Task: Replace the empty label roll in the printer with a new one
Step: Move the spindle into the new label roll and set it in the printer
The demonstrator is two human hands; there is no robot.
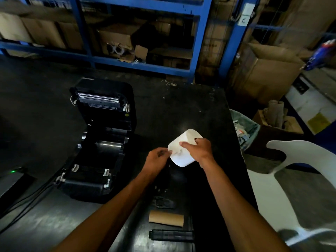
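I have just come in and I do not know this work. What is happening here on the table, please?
A person is changing the label roll of a printer. The right hand holds the new white label roll above the dark table, while the left hand pinches its edge, perhaps to free the loose end. The printer stands open on the left, with no roll inside. The empty cardboard core lies near the person, beside a black spindle. The new roll is not yet loaded.
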